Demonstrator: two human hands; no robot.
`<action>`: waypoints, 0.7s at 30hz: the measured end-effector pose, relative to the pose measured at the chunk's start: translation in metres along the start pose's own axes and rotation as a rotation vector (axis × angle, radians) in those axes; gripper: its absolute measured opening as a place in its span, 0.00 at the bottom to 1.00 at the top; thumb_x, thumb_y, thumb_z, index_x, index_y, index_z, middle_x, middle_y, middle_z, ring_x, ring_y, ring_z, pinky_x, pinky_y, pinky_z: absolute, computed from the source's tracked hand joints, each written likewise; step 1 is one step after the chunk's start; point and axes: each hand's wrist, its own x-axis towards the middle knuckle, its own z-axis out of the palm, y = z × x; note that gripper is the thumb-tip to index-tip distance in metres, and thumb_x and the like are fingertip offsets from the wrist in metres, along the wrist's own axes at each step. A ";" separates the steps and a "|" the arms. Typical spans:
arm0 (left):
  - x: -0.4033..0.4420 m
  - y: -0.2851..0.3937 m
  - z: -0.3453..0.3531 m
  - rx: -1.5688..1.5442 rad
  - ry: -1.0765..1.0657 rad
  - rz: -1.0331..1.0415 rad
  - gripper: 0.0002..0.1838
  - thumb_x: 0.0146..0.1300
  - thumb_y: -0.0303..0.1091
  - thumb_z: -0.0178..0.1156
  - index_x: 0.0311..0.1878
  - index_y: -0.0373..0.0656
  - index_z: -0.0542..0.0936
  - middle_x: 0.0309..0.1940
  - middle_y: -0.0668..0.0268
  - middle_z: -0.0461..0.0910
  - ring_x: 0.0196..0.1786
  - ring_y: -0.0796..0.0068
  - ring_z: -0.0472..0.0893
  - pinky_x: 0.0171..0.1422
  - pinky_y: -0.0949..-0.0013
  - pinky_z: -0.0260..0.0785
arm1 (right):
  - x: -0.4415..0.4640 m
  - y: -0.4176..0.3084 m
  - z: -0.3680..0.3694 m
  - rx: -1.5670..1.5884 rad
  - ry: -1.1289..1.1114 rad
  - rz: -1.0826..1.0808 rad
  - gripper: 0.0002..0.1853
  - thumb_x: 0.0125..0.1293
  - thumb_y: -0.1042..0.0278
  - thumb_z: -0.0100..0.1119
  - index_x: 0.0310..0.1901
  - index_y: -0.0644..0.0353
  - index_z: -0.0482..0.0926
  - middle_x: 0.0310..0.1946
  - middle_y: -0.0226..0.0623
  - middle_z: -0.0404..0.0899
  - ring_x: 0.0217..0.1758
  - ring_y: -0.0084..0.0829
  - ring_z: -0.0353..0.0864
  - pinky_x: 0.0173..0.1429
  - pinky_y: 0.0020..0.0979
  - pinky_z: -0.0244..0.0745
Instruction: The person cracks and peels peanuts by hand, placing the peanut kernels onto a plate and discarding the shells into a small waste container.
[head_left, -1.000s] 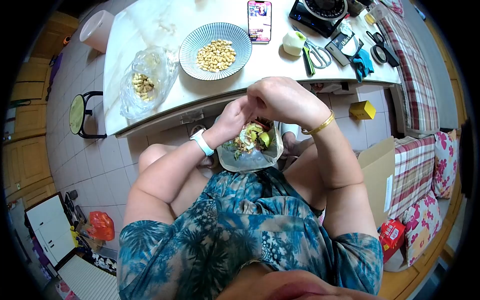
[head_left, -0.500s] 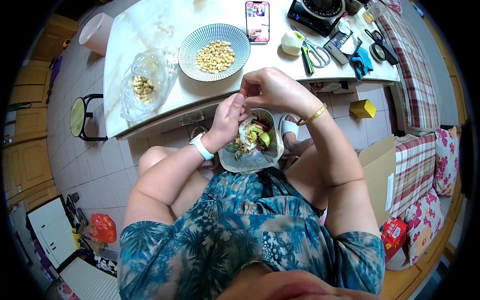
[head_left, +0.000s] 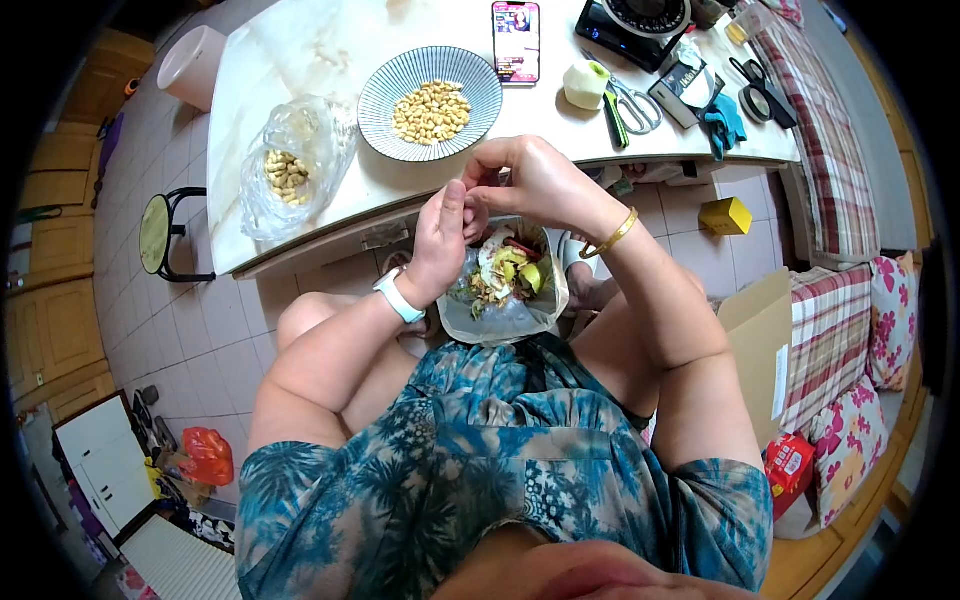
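My left hand (head_left: 443, 238) and my right hand (head_left: 528, 185) meet in front of the table edge, fingers closed and fingertips together. Whatever lies between them is too small and hidden to make out. Just below is a lined waste bin (head_left: 546, 312) between my legs, holding fruit peel (head_left: 518, 270) and scraps. Beyond my hands, a striped bowl (head_left: 375, 125) contains a heap of pale nuts (head_left: 432, 112) that look like peanuts. To its left, a clear plastic bag (head_left: 318, 135) lies open with more nuts (head_left: 287, 176) inside.
On the table (head_left: 265, 60) lie a phone (head_left: 516, 42), a peeled fruit (head_left: 585, 84), a green-handled knife (head_left: 615, 120), scissors (head_left: 637, 106) and a blue cloth (head_left: 724, 126). A stool (head_left: 156, 233) stands left; a yellow box (head_left: 725, 217) and a cardboard box (head_left: 755, 345) are to the right.
Both hands have shifted slightly left, away from the middle of the bin, uncovering more of its scraps. Their fingertips stay together.
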 end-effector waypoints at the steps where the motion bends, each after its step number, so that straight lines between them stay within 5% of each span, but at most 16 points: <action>1: 0.000 0.000 0.000 -0.004 0.001 0.019 0.28 0.83 0.57 0.38 0.38 0.41 0.71 0.24 0.76 0.62 0.26 0.86 0.59 0.30 0.78 0.51 | 0.000 -0.001 -0.001 -0.006 -0.010 0.006 0.09 0.63 0.71 0.70 0.39 0.68 0.83 0.29 0.39 0.85 0.33 0.26 0.83 0.42 0.30 0.80; 15: 0.002 0.004 -0.001 0.129 -0.009 0.105 0.22 0.83 0.50 0.46 0.36 0.42 0.71 0.24 0.77 0.63 0.28 0.86 0.60 0.32 0.77 0.54 | -0.003 -0.005 -0.015 -0.067 -0.035 -0.003 0.09 0.61 0.72 0.70 0.40 0.67 0.84 0.28 0.36 0.85 0.32 0.23 0.82 0.42 0.27 0.80; 18: -0.001 0.000 -0.003 0.235 -0.009 0.180 0.22 0.82 0.48 0.49 0.34 0.41 0.71 0.24 0.73 0.66 0.28 0.83 0.63 0.33 0.74 0.59 | -0.002 0.002 -0.024 0.014 -0.095 0.039 0.09 0.62 0.71 0.71 0.40 0.67 0.85 0.31 0.34 0.86 0.35 0.20 0.83 0.43 0.26 0.80; 21: 0.001 -0.001 0.001 0.405 -0.087 0.239 0.19 0.79 0.43 0.53 0.35 0.39 0.72 0.23 0.64 0.70 0.28 0.74 0.69 0.36 0.67 0.65 | -0.004 -0.005 -0.031 0.477 -0.042 0.121 0.12 0.63 0.67 0.74 0.40 0.68 0.84 0.35 0.31 0.85 0.39 0.19 0.82 0.45 0.23 0.79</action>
